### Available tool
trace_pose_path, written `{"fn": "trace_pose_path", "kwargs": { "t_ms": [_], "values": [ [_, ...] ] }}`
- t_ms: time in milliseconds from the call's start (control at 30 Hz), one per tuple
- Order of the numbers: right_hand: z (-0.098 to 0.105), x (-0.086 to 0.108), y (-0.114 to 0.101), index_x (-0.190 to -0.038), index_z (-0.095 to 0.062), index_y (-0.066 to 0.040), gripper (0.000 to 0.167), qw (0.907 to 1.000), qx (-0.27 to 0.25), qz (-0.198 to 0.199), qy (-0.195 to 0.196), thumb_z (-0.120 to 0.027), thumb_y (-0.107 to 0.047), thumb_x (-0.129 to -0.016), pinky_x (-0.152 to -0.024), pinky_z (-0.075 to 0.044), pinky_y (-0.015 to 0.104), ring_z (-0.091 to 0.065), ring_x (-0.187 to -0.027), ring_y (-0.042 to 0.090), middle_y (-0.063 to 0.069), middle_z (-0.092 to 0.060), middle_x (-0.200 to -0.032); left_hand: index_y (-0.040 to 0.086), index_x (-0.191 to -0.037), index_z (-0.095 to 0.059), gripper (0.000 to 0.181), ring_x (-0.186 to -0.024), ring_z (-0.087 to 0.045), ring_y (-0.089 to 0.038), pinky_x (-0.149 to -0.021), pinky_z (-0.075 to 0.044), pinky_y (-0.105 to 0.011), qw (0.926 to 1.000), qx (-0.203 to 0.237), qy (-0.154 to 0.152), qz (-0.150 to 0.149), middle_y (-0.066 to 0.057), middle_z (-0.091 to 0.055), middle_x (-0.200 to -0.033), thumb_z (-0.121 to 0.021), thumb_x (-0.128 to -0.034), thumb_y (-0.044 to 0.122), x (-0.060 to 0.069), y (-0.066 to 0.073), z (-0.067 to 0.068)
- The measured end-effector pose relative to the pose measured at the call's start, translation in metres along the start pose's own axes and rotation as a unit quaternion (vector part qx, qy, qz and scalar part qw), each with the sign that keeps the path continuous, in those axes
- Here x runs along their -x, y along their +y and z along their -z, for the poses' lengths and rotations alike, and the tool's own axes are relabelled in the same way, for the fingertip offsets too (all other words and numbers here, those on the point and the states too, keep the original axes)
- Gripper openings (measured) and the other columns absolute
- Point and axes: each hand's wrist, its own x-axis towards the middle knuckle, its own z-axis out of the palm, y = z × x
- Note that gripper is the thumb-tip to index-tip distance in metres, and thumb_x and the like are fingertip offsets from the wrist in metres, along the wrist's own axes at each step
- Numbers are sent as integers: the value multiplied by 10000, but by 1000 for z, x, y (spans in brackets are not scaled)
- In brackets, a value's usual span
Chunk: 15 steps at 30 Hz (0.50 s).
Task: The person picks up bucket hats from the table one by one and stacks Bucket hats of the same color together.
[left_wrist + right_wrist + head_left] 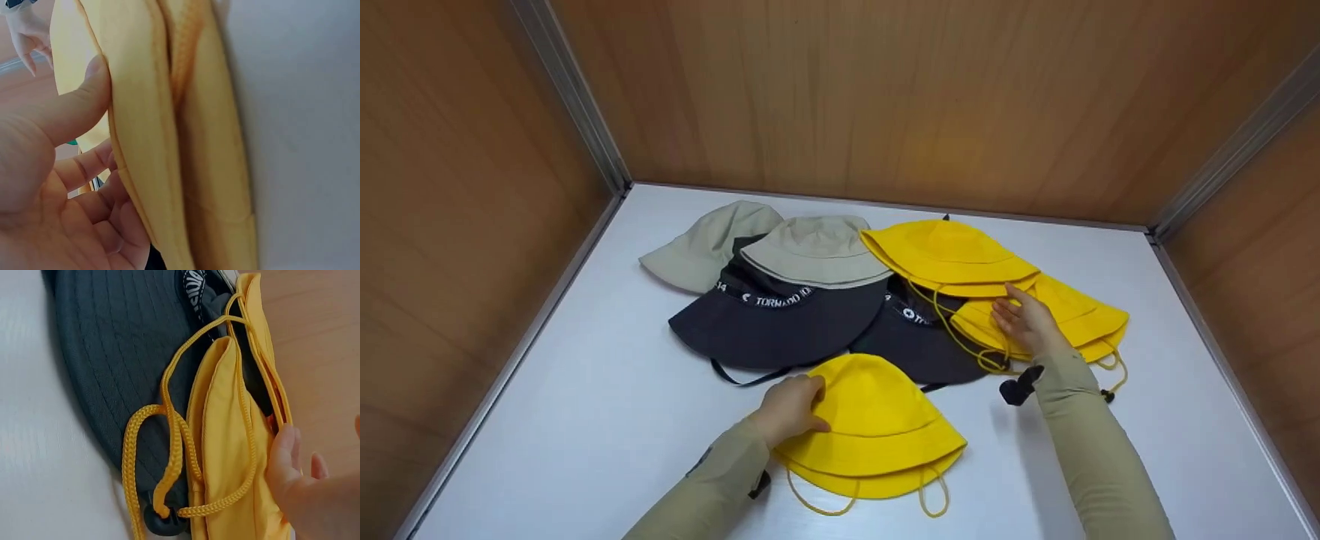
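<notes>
At the front of the table lies a folded yellow bucket hat (877, 405) with yellow cords hanging below its brim. My left hand (793, 409) pinches its left side, and in the left wrist view the thumb (95, 84) presses on the yellow cloth. My right hand (1027, 321) is at the brim of an upper yellow hat (949, 251), touching its edge with relaxed fingers. Beneath that one lies another yellow hat (1072, 311). A yellow cord (169, 461) with a black cord stopper (165, 521) hangs in front of them in the right wrist view.
Two dark bucket hats (780, 330) with white lettering overlap in the middle, one partly under the yellow hats. Two beige hats (817, 251) lie behind them. Wooden panels (885, 97) wall in the white table (547, 420) at the back and sides.
</notes>
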Motion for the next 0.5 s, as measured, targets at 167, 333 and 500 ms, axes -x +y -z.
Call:
{"fn": "trace_pose_path", "kwargs": {
  "t_ms": [167,333,500],
  "values": [
    [-4,-10,6,-1522,-95,-174,609,9998,42,82,166,-406,-223,-1000,-1112,-286,234,-362,-1289,187,138,-270,-1451,76,-837,-517,392,-690,-405,-185,-645,-370,-341,9999,116,62,31,-15,-457,-746,-843,-694,240,1,-1,-4],
    [-9,-18,11,-1515,-149,-191,570,9969,-723,54,309,-393,-190,-1000,-1090,-304,200,-211,-1436,165,51,-61,-1596,67,-857,-522,390,-703,-413,-199,-663,-378,-356,9996,209,156,60,-25,-467,-765,-839,-699,231,3,-1,-5],
    [-11,-26,13,-1500,-219,-194,572,9873,-1531,-181,393,-451,-162,-978,-1078,-335,219,-268,-1411,143,39,-208,-1550,65,-873,-530,386,-717,-415,-205,-676,-379,-362,9995,244,163,139,-22,-470,-776,-832,-707,237,3,0,-6]
  ]
}}
